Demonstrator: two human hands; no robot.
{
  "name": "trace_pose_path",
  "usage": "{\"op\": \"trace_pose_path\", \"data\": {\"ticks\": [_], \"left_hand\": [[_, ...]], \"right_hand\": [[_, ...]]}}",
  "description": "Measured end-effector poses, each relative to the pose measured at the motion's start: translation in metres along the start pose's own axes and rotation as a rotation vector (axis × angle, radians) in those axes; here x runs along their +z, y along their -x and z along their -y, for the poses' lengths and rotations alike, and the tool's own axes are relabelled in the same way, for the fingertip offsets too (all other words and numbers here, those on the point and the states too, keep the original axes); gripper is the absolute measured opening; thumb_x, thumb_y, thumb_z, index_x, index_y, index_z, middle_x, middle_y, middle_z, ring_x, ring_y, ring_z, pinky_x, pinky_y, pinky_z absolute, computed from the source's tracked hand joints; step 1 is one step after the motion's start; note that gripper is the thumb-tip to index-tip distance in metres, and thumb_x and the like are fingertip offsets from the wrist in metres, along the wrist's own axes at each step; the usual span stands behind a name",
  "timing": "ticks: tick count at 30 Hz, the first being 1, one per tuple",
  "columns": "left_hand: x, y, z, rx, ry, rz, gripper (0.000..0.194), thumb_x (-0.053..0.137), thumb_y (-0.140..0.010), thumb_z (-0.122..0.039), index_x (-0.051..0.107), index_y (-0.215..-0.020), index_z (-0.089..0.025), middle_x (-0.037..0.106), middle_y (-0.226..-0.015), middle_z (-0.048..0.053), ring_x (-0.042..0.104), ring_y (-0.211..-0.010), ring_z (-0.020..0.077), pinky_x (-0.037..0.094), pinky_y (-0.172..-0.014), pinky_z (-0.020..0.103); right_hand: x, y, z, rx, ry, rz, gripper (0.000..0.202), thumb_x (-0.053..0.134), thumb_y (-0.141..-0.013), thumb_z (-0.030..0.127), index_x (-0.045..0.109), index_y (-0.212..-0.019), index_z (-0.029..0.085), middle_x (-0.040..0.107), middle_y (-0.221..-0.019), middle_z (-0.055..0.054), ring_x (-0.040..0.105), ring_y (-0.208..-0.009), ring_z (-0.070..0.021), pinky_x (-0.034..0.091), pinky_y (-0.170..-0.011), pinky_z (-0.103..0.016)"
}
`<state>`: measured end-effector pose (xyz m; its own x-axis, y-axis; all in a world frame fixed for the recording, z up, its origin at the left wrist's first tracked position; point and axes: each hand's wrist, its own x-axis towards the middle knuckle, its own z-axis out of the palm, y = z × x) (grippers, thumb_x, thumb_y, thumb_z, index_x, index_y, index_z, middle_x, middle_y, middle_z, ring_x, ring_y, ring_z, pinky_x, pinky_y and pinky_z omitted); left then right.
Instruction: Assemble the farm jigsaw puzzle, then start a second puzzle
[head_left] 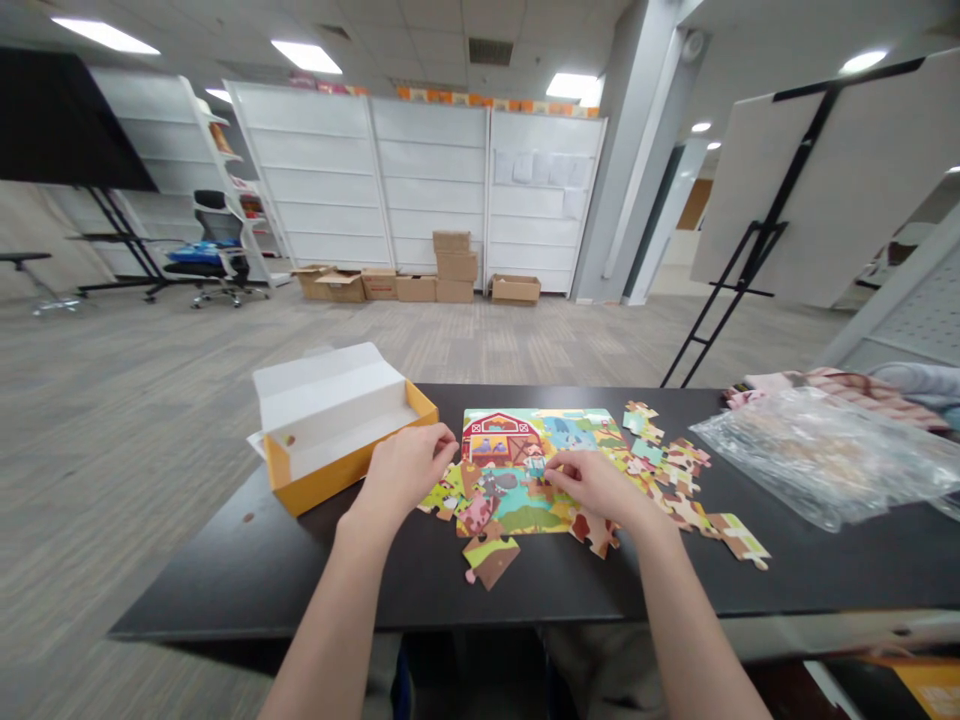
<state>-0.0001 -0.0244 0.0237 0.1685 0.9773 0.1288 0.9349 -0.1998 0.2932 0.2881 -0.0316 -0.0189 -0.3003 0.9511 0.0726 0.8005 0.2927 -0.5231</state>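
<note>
A farm picture board (525, 515) with a red barn lies on the black table, with loose puzzle pieces on and around it. My left hand (411, 468) is by the board's left edge, fingers bent together; whatever may be between the fingertips is too small to name. Over the middle of the board, my right hand (592, 482) has thumb and fingers pinched at a brown puzzle piece (538, 488). A brown and green piece (491, 555) lies below the board. More pieces (679, 465) are scattered to its right.
An open yellow box (322, 487) with a white lid stands left of the board on the black table (217, 570). Clear plastic bags (832, 455) and folded cloth (862, 395) lie at the right. Cardboard boxes (454, 268) and a whiteboard stand (727, 290) are beyond the table.
</note>
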Motion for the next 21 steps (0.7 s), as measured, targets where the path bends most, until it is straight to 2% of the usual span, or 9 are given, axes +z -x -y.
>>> {"op": "trace_pose_path", "data": {"ticks": [5, 10, 14, 17, 21], "left_hand": [[-0.001, 0.002, 0.010, -0.037, 0.024, 0.066, 0.028, 0.053, -0.094, -0.038, 0.068, -0.113, -0.025, 0.080, -0.103, 0.002, 0.072, -0.102, 0.0231, 0.050, -0.077, 0.030], [-0.001, 0.004, 0.017, -0.038, -0.019, 0.116, 0.022, 0.056, -0.091, -0.035, 0.071, -0.104, -0.025, 0.079, -0.106, 0.003, 0.072, -0.103, 0.0247, 0.051, -0.079, 0.032], [0.000, 0.007, 0.022, -0.032, -0.006, 0.110, 0.023, 0.055, -0.092, -0.034, 0.071, -0.105, -0.024, 0.079, -0.107, 0.004, 0.071, -0.105, 0.0251, 0.052, -0.081, 0.033], [0.005, 0.007, 0.028, -0.008, -0.028, 0.132, 0.029, 0.058, -0.091, -0.036, 0.069, -0.114, -0.022, 0.075, -0.117, 0.008, 0.068, -0.112, 0.0271, 0.052, -0.088, 0.035], [0.014, 0.006, 0.036, 0.031, -0.033, 0.166, 0.035, 0.057, -0.092, -0.035, 0.066, -0.122, -0.019, 0.071, -0.126, 0.011, 0.064, -0.120, 0.0274, 0.050, -0.099, 0.036]], "right_hand": [[-0.002, -0.001, -0.006, 0.061, 0.014, -0.078, 0.027, 0.054, -0.093, 0.036, 0.075, -0.088, 0.020, 0.072, -0.071, -0.003, 0.062, -0.063, -0.0178, 0.039, -0.060, -0.027], [-0.004, -0.001, -0.013, 0.116, 0.104, -0.146, 0.028, 0.052, -0.091, 0.035, 0.076, -0.085, 0.022, 0.071, -0.067, -0.004, 0.061, -0.061, -0.0188, 0.037, -0.059, -0.028], [-0.006, -0.002, -0.014, 0.168, 0.101, -0.297, 0.028, 0.052, -0.091, 0.037, 0.075, -0.088, 0.022, 0.072, -0.070, -0.004, 0.063, -0.063, -0.0200, 0.038, -0.061, -0.028], [-0.007, -0.003, -0.014, 0.172, 0.052, -0.416, 0.031, 0.052, -0.091, 0.041, 0.074, -0.085, 0.021, 0.070, -0.067, -0.004, 0.062, -0.062, -0.0197, 0.038, -0.061, -0.029], [-0.008, -0.004, -0.015, 0.176, 0.020, -0.496, 0.035, 0.051, -0.092, 0.045, 0.073, -0.083, 0.020, 0.065, -0.061, -0.003, 0.058, -0.057, -0.0187, 0.036, -0.059, -0.029]]}}
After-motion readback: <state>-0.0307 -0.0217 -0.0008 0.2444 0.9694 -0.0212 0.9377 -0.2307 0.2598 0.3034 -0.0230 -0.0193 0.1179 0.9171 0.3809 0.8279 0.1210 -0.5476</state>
